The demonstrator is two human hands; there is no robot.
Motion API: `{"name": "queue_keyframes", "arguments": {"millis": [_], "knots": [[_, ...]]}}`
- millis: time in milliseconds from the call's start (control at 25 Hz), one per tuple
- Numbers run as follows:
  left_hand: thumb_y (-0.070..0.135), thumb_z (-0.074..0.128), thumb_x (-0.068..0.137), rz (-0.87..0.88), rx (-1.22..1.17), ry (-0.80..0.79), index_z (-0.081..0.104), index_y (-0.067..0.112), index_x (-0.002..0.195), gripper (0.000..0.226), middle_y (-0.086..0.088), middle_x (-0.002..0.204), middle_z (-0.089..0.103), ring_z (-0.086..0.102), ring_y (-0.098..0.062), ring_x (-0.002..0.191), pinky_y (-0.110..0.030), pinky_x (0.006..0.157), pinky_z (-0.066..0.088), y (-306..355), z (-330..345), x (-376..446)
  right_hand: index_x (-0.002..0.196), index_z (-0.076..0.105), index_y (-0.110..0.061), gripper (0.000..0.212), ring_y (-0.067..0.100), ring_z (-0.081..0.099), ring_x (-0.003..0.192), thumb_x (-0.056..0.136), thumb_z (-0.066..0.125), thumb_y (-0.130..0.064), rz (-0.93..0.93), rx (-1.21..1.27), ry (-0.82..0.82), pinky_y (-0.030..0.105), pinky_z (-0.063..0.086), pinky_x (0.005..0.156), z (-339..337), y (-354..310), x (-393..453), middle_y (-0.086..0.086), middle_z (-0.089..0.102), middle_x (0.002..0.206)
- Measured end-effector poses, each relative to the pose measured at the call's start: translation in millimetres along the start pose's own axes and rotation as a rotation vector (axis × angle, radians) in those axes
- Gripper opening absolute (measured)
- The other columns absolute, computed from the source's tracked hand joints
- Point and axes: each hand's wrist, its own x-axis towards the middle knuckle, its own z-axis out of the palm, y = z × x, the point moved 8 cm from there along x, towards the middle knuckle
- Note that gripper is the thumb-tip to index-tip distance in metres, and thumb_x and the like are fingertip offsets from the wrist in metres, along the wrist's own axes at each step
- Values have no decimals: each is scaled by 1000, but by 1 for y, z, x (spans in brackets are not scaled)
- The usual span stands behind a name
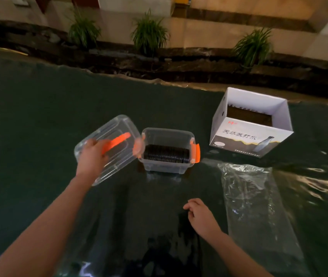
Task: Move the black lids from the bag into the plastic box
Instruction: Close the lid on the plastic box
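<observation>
Holding a clear plastic cover with an orange handle (107,148) tilted beside the lid-filled clear plastic box (168,150), the left hand (93,156) could mis-seat it; the right hand (201,214) rests loose, empty

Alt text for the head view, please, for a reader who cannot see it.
The left hand holds the clear box lid tilted beside the open plastic box, which holds a row of black lids. The right hand rests open near the flat clear bag.
</observation>
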Motion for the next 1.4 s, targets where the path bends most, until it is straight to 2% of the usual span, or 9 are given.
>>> {"name": "queue_keyframes", "arguments": {"millis": [80, 160, 280, 400, 560, 800, 1000, 1280, 1400], "knots": [[13, 60, 85, 217, 60, -120, 59, 35, 125, 46, -5, 120, 51, 56, -26, 102, -40, 92, 48, 64, 16, 26, 113, 64, -19, 27, 8, 58, 108, 94, 46, -10, 12, 1, 0, 18, 40, 99, -1, 2, -2, -3, 47, 132], [18, 56, 87, 313, 153, -216, 58, 36, 126, 43, -5, 122, 51, 56, -26, 107, -43, 94, 49, 115, 44, 40, 115, 63, -20, 27, 7, 57, 110, 95, 46, -11, 20, 0, 7, 17, 38, 100, -2, 6, -4, -5, 45, 133], [14, 53, 87, 346, 264, -307, 57, 37, 126, 45, -6, 126, 48, 52, -31, 117, -48, 98, 46, 161, 83, 41, 117, 63, -21, 29, 6, 56, 112, 95, 46, -10, 47, 9, 35, 16, 36, 101, -8, 18, -6, -5, 45, 135], [14, 49, 91, 338, 325, -331, 52, 36, 131, 46, -4, 135, 43, 42, -27, 127, -46, 102, 41, 183, 103, 38, 117, 63, -22, 30, 7, 57, 108, 95, 45, -10, 84, 25, 53, 14, 38, 97, -13, 33, -9, -6, 45, 134], [17, 52, 91, 355, 387, -343, 46, 35, 137, 49, -5, 140, 40, 39, -25, 132, -47, 107, 33, 186, 116, 40, 115, 63, -21, 31, 9, 59, 105, 95, 43, -10, 136, 45, 51, 15, 42, 93, -12, 54, -12, -6, 46, 132], [15, 52, 91, 350, 391, -379, 44, 34, 139, 52, -7, 139, 42, 40, -25, 131, -48, 107, 34, 171, 137, 53, 111, 63, -23, 30, 5, 58, 95, 94, 44, -7, 163, 50, 29, 15, 44, 88, -5, 69, -7, -7, 47, 130], [17, 56, 89, 393, 362, -359, 46, 35, 135, 50, -6, 135, 45, 43, -24, 128, -48, 106, 40, 167, 143, 58, 117, 62, -23, 31, 8, 59, 104, 96, 44, -10, 151, 46, 10, 14, 42, 91, -1, 70, 1, -7, 45, 133], [22, 71, 80, 457, 483, -339, 37, 36, 141, 71, -4, 140, 39, 36, -24, 134, -49, 110, 31, 164, 147, 42, 114, 60, -21, 29, 8, 59, 99, 95, 42, -9, 149, 40, -24, 17, 42, 85, 8, 75, -3, -7, 45, 130], [23, 73, 79, 468, 495, -342, 34, 35, 143, 76, -5, 142, 37, 35, -24, 135, -50, 111, 31, 161, 151, 43, 114, 59, -22, 29, 8, 58, 104, 94, 43, -9, 175, 65, -24, 16, 42, 87, 10, 79, -7, -7, 46, 130]]}}
